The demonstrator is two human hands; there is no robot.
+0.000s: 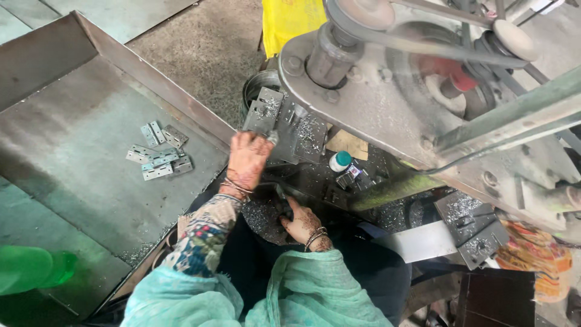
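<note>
Left hand [247, 158] reaching up to machine bed, fingers curled over a small metal piece [272, 138] at the edge of the fixture plate [264, 111]; looks pinched between fingertips, likely to steady it under the tool, though exact grip partly hidden by knuckles. Right hand [301, 223] low, near the lap, closed around a dark lever [282, 203]; fist-like grasp, thumb side up, placed where a pull or push would come easily while the other hand feeds. Bangles on both wrists, patterned sleeve on left arm, teal shawl [302, 290] draped below.

Around the hands: metal shavings [311, 130] scattered over the dark bed, so cutting or punching debris. Small white bottle with teal cap [340, 161] standing just right of the left hand, within easy reach. Cardboard scrap [347, 144] lying just behind it.

Above: heavy grey machine head [375, 91] with belt and pulley [363, 12], overhanging the work spot.

Left side: big sloped steel tray [72, 181], holding a small cluster of flat hinges [158, 154] well apart from the hand; probably a drop zone for pieces, slope keeping them gathered. Green bottle [33, 268] blurred at lower left corner. Yellow cloth [290, 18] at top, behind the machine. More shavings-covered plates [472, 227] lower right.
</note>
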